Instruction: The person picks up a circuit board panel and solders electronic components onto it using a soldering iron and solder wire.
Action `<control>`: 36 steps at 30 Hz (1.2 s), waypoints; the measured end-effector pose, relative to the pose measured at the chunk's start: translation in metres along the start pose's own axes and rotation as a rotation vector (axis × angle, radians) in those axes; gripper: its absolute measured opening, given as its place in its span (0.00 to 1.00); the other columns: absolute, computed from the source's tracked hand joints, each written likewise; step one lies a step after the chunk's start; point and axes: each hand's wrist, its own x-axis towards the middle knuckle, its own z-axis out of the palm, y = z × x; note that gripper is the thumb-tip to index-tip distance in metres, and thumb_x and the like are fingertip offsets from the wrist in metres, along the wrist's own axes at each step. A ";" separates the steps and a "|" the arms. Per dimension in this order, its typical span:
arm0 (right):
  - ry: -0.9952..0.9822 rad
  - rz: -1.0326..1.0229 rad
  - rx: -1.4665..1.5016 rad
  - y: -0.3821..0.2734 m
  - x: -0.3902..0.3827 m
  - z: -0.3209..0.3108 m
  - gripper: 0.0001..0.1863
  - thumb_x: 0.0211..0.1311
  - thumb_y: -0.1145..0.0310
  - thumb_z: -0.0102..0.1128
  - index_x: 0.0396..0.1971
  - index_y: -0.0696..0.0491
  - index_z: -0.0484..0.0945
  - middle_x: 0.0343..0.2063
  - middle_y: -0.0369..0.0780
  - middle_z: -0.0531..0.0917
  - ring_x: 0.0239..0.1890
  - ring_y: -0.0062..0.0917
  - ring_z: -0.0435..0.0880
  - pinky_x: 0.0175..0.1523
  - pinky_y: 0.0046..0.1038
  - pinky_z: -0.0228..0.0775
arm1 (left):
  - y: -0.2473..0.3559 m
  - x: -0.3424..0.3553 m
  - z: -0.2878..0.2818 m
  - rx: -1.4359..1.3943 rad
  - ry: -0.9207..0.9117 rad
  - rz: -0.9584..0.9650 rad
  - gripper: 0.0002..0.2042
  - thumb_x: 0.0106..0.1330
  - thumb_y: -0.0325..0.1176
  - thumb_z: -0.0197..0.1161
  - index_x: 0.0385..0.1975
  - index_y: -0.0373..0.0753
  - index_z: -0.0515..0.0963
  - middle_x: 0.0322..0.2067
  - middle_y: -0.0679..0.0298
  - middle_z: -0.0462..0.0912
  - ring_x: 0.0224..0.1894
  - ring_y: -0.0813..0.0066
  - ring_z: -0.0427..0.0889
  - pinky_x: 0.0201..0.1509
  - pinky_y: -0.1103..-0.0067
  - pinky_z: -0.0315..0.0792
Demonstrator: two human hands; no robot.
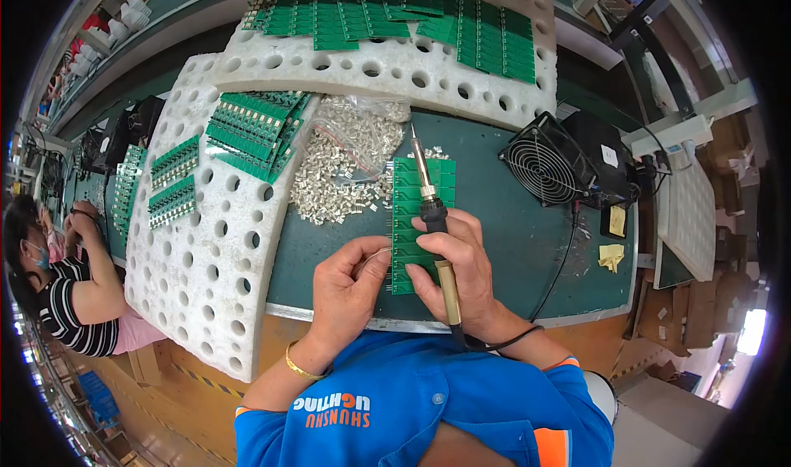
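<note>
My right hand [464, 263] is closed around the handle of a soldering iron [447, 290], whose metal tip points up and away from me. Under it lies a green circuit board panel [401, 263] with a row of fine pins along its left edge; the right thumb and fingers rest over it. Just left of the board, my left hand [346, 284] pinches a thin strand of solder wire [377, 254], close to the pins. Past the board's left side spreads a heap of small white connectors [334, 183], partly in a clear plastic bag [362, 129].
White foam boards with holes [222, 257] carry green circuit boards [251, 129] at left and more panels [350, 14] at the back. A black fan [540, 164] stands right, near the iron's cord [568, 261] and a yellow sponge [610, 258]. A co-worker [82, 294] sits far left.
</note>
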 end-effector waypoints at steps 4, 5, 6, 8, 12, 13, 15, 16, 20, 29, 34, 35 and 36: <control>-0.034 0.023 -0.038 0.001 0.002 0.002 0.33 0.45 0.78 0.74 0.53 0.51 0.68 0.51 0.49 0.80 0.54 0.46 0.76 0.56 0.43 0.71 | -0.001 0.003 -0.003 -0.014 0.003 0.002 0.10 0.73 0.29 0.61 0.46 0.30 0.80 0.32 0.70 0.83 0.32 0.90 0.74 0.34 0.89 0.69; -0.032 0.012 -0.046 0.003 0.004 0.003 0.33 0.45 0.78 0.74 0.52 0.51 0.68 0.51 0.49 0.80 0.54 0.46 0.76 0.56 0.43 0.71 | -0.002 0.004 -0.005 0.013 0.004 0.004 0.10 0.73 0.29 0.61 0.46 0.30 0.80 0.32 0.70 0.83 0.32 0.91 0.74 0.34 0.89 0.69; -0.033 0.014 -0.045 0.003 0.004 0.004 0.33 0.45 0.78 0.74 0.52 0.51 0.68 0.51 0.49 0.80 0.54 0.46 0.76 0.56 0.43 0.71 | -0.002 0.005 -0.005 0.012 0.005 0.002 0.10 0.73 0.29 0.61 0.46 0.30 0.80 0.32 0.70 0.83 0.32 0.91 0.74 0.34 0.89 0.69; 0.007 0.035 0.031 0.003 0.007 0.006 0.34 0.41 0.81 0.73 0.53 0.51 0.70 0.47 0.46 0.79 0.50 0.46 0.74 0.56 0.43 0.68 | -0.002 0.006 -0.003 -0.044 0.010 0.001 0.10 0.73 0.30 0.60 0.45 0.30 0.80 0.32 0.71 0.83 0.31 0.91 0.73 0.34 0.89 0.68; -0.012 0.051 0.035 0.003 0.011 0.006 0.34 0.42 0.81 0.73 0.53 0.51 0.70 0.47 0.46 0.79 0.50 0.46 0.74 0.56 0.43 0.68 | -0.003 0.010 -0.005 -0.079 -0.011 -0.047 0.10 0.73 0.30 0.61 0.45 0.30 0.80 0.32 0.71 0.83 0.32 0.91 0.73 0.34 0.89 0.69; -0.012 0.045 0.026 0.004 0.010 0.007 0.34 0.42 0.81 0.72 0.53 0.50 0.70 0.47 0.46 0.79 0.50 0.46 0.74 0.56 0.43 0.68 | -0.005 0.011 -0.005 -0.075 -0.013 -0.051 0.10 0.73 0.30 0.60 0.45 0.30 0.80 0.32 0.70 0.83 0.32 0.91 0.74 0.34 0.89 0.69; -0.012 0.041 0.016 0.005 0.011 0.006 0.34 0.42 0.81 0.72 0.53 0.50 0.70 0.47 0.46 0.79 0.50 0.46 0.74 0.55 0.43 0.68 | -0.005 0.012 -0.005 -0.072 -0.017 -0.058 0.10 0.73 0.30 0.60 0.45 0.30 0.80 0.32 0.70 0.83 0.32 0.91 0.74 0.35 0.88 0.70; -0.022 0.049 0.030 0.005 0.013 0.005 0.34 0.41 0.82 0.72 0.53 0.50 0.70 0.47 0.46 0.78 0.50 0.46 0.74 0.55 0.43 0.69 | -0.003 0.012 -0.005 -0.077 -0.017 -0.067 0.10 0.73 0.30 0.60 0.45 0.30 0.80 0.33 0.70 0.83 0.33 0.91 0.74 0.35 0.88 0.70; -0.033 0.082 0.061 0.006 0.011 0.005 0.35 0.41 0.83 0.70 0.54 0.50 0.71 0.44 0.46 0.75 0.49 0.46 0.73 0.54 0.43 0.69 | -0.001 0.015 -0.002 -0.161 -0.026 -0.085 0.10 0.73 0.30 0.60 0.46 0.30 0.80 0.35 0.69 0.83 0.35 0.90 0.75 0.37 0.88 0.70; -0.047 0.097 0.100 0.007 0.015 0.004 0.34 0.42 0.82 0.69 0.54 0.49 0.70 0.46 0.45 0.76 0.49 0.46 0.73 0.55 0.42 0.69 | -0.004 0.017 -0.003 -0.161 -0.043 -0.093 0.09 0.73 0.29 0.60 0.46 0.30 0.80 0.36 0.69 0.83 0.36 0.89 0.75 0.38 0.88 0.70; -0.045 0.108 0.099 0.011 0.011 0.002 0.35 0.42 0.82 0.70 0.54 0.49 0.70 0.48 0.44 0.76 0.50 0.45 0.73 0.56 0.42 0.69 | -0.004 0.018 0.000 -0.169 -0.047 -0.106 0.09 0.73 0.29 0.60 0.46 0.30 0.80 0.35 0.69 0.83 0.36 0.90 0.75 0.38 0.88 0.70; -0.055 0.117 0.119 0.011 0.011 0.001 0.35 0.42 0.81 0.70 0.54 0.49 0.70 0.48 0.44 0.76 0.50 0.45 0.73 0.56 0.42 0.69 | -0.004 0.018 0.000 -0.168 -0.049 -0.116 0.09 0.73 0.29 0.60 0.46 0.30 0.80 0.35 0.69 0.83 0.36 0.90 0.75 0.38 0.88 0.70; -0.055 0.118 0.118 0.011 0.012 0.000 0.35 0.42 0.81 0.70 0.54 0.49 0.70 0.48 0.44 0.76 0.50 0.45 0.73 0.56 0.42 0.69 | -0.004 0.019 0.000 -0.168 -0.050 -0.116 0.09 0.73 0.29 0.60 0.46 0.30 0.80 0.35 0.69 0.83 0.36 0.90 0.75 0.38 0.88 0.70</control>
